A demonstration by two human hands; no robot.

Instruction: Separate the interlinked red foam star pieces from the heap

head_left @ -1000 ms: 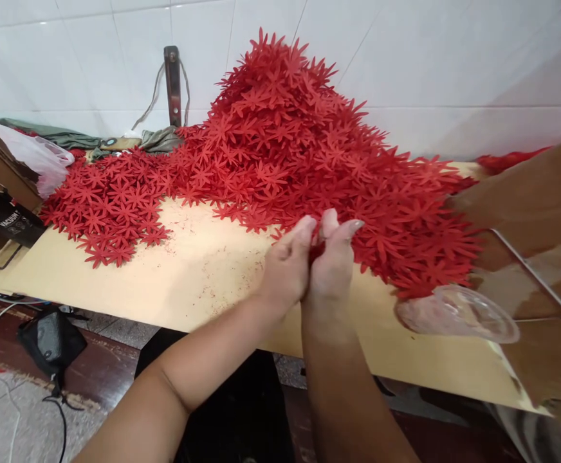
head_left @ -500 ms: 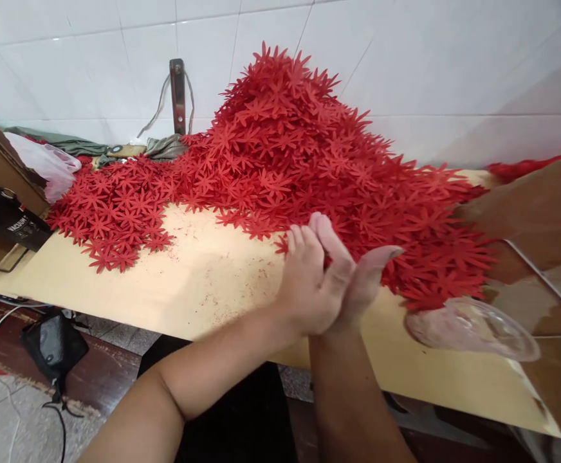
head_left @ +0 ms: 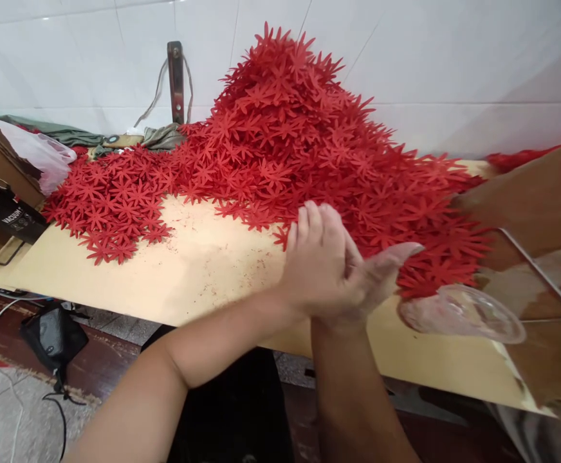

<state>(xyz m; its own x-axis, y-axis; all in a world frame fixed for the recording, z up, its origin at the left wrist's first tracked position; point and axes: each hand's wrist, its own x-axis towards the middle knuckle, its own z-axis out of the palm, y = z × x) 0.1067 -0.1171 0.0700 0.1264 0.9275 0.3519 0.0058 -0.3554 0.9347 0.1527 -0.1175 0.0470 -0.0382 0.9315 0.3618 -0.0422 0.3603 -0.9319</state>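
My left hand [head_left: 315, 267] lies across my right hand [head_left: 374, 280], the two palms pressed against each other in front of a big heap of red, many-pointed, flower-shaped cut-outs [head_left: 280, 128]. The left fingers stretch forward, flat and side by side. Most of the right hand is covered by the left; its thumb sticks out to the right. Nothing shows between the palms, though the space there is hidden. Both hands are over the pale tabletop [head_left: 227, 257], nearest the front of the heap.
At right, a clear plastic tub [head_left: 478, 315] lies on its side against a brown cardboard box [head_left: 541, 257]. On the left are a black vacuum flask [head_left: 5, 209] and a white plastic bag [head_left: 44, 154]. A metal bracket [head_left: 176, 83] is on the tiled wall.
The left hand has slid over the right, its fingers now straighter, and the right thumb reaches farther right. The whole view has shifted slightly; the heap looks the same.
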